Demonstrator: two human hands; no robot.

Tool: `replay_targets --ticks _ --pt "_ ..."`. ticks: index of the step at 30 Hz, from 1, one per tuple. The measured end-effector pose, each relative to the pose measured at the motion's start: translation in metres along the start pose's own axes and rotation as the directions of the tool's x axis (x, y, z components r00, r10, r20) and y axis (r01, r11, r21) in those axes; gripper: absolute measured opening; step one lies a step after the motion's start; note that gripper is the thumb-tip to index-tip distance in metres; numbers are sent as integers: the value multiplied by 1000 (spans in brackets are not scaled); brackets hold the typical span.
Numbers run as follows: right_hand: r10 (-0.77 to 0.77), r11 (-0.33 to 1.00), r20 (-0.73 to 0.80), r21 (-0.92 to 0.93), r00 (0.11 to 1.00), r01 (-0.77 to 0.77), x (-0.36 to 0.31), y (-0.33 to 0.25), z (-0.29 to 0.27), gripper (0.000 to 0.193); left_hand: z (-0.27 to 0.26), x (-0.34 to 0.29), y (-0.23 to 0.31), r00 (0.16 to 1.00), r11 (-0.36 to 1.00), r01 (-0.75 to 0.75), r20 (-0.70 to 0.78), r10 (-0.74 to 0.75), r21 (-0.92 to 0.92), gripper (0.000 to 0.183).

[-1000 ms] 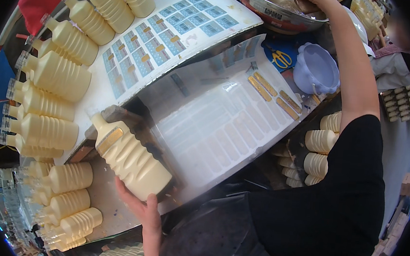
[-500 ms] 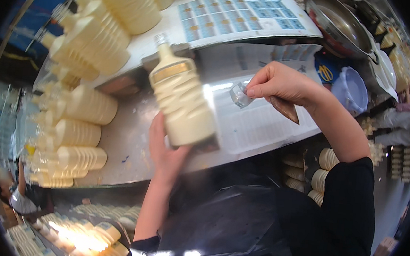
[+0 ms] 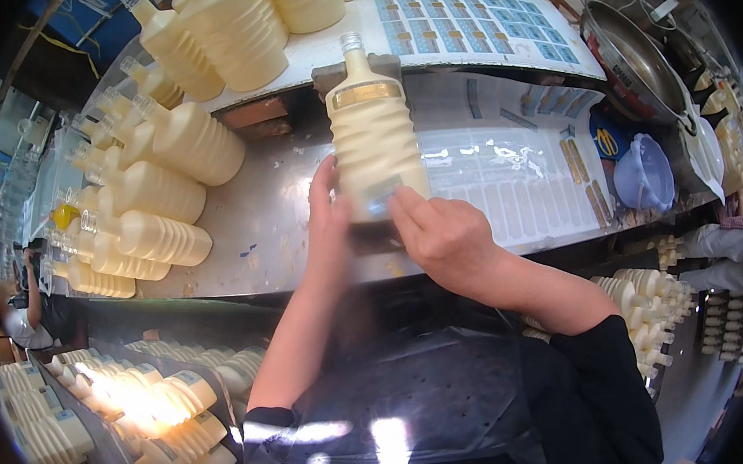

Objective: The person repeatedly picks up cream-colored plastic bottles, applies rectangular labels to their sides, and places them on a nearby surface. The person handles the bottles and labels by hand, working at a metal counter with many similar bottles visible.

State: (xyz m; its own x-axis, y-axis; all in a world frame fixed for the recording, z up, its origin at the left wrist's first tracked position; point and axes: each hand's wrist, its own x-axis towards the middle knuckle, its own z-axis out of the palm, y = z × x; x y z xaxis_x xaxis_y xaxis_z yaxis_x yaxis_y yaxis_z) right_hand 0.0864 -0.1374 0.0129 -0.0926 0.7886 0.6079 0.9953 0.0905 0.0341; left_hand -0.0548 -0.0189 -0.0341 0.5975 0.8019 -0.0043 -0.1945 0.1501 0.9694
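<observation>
A cream-coloured bottle (image 3: 375,135) with ridged sides, a clear threaded neck and a gold band lies tilted over a dark block (image 3: 325,76), its neck pointing away from me. My left hand (image 3: 329,206) is closed against the bottle's lower left side, slightly blurred. At the bottle's lower front, the bunched fingers of my right hand (image 3: 442,234) press a small silvery-blue label (image 3: 382,199) onto its surface. The fingers cover part of this label.
Cream bottles (image 3: 163,236) crowd the left of the metal worktop (image 3: 236,264); more stand on the white shelf behind. Label sheets (image 3: 447,26) lie there, and translucent backing sheets (image 3: 509,173) lie right of the bottle. A purple basin (image 3: 644,172) and a pan (image 3: 637,70) stand right.
My right hand has moved left and down, bringing the label from the air onto the bottle. The brown pointed tool seen in that hand no longer shows.
</observation>
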Motion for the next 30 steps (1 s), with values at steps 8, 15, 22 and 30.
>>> replay_targets --ticks 8,15,22,30 --pt "37 986 118 -164 992 -17 -10 -19 -8 33 17 14 -5 986 957 49 -167 -1 286 66" --pt "260 906 130 312 957 -288 -32 21 -9 29 16 6 -7 995 1000 1 -104 -1 3 47" --pt "551 137 670 516 498 -846 -12 36 24 60 13 5 -19 990 994 -108 -91 108 5 49" --pt "557 229 683 421 473 -877 1 33 20 70 14 2 -22 985 978 -109 -112 130 180 63"
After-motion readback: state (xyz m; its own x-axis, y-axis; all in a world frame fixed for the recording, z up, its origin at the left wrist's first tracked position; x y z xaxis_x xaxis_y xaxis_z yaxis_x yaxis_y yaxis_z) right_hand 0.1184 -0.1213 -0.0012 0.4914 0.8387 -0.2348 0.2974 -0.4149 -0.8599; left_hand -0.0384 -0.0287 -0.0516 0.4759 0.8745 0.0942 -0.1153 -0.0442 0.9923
